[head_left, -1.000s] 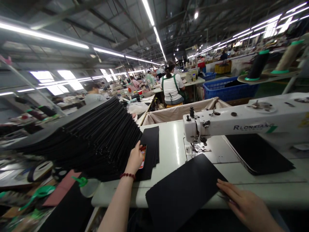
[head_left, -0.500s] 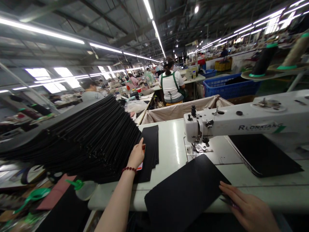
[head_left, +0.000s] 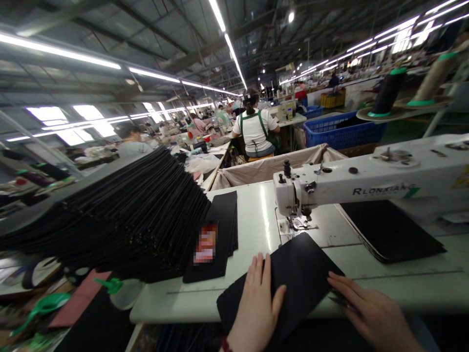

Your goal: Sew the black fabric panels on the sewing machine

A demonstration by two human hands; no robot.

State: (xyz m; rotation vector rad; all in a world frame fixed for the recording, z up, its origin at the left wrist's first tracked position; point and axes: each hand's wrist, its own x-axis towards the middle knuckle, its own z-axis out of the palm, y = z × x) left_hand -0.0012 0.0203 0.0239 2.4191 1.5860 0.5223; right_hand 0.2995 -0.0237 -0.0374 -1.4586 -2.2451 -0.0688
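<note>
Black panel under both my hands at the table's front edge

I have the left hand flat on it, fingers released and thumb spread, while the right hand has its fingertips on the right edge and grasps a small dark tool, partly hidden; the panel's far corner lies just before the sewing machine's needle area, and a phone rests on black pieces beside the tall stack
</note>
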